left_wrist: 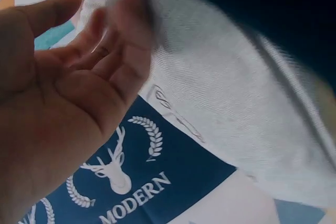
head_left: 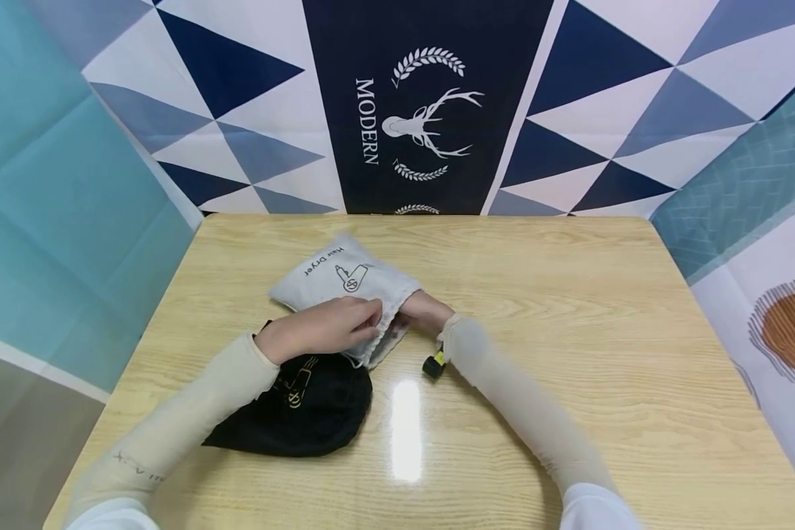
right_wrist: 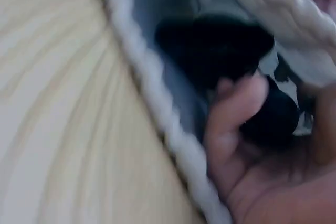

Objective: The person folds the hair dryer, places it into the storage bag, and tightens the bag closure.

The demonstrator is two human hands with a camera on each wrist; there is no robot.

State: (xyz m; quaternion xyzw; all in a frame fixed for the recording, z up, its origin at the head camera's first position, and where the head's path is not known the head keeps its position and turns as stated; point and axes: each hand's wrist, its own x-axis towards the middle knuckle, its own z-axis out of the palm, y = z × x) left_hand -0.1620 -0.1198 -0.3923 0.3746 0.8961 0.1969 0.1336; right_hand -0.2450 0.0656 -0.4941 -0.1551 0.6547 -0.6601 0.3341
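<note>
A light grey drawstring pouch (head_left: 318,283), printed "Hair Dryer" with a line drawing, lies at a slant on the table. My right hand (head_left: 426,313) reaches into its mouth. Inside, in the right wrist view, thumb and fingers curl round a black rounded object (right_wrist: 275,116); beyond it is a wider dark shape (right_wrist: 215,40), partly hidden by the fabric. My left hand (head_left: 331,324) is at the pouch's mouth, its loosely bent fingers (left_wrist: 113,59) against the outer cloth and the thumb apart from them. A black pouch (head_left: 324,412) with a gold dryer drawing lies under the left wrist.
The wooden table (head_left: 570,331) stretches out to the right of the pouches. A patterned cloth (head_left: 424,110) with a deer head and "MODERN" hangs behind it. A small black and yellow piece (head_left: 433,364) sits at my right wrist.
</note>
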